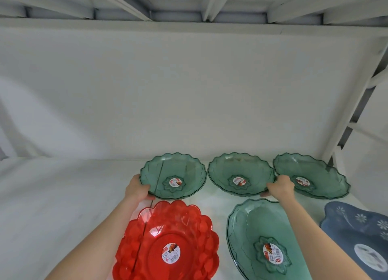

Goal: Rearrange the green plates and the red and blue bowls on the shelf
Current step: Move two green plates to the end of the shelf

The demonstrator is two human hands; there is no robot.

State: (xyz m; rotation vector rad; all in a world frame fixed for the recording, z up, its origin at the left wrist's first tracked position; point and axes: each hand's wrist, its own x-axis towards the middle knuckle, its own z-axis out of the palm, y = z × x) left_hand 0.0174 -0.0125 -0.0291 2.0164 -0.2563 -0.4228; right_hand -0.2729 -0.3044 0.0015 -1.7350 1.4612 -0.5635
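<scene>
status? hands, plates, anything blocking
Left hand grips back-left scalloped green plastic plate. Right hand grips middle green plate. Red scalloped plastic bowl in front row; nothing blocking.

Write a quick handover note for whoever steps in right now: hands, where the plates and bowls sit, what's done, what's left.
Left hand grips the near-left rim of the back-left green plate.
Right hand grips the near-right rim of the back-middle green plate.
A third green plate sits back right; a fourth front centre.
Red bowl front left, blue bowl front right, all on the white shelf.
Done: cannot tell. Left: final arrangement unknown; both gripped plates need placing.
</scene>
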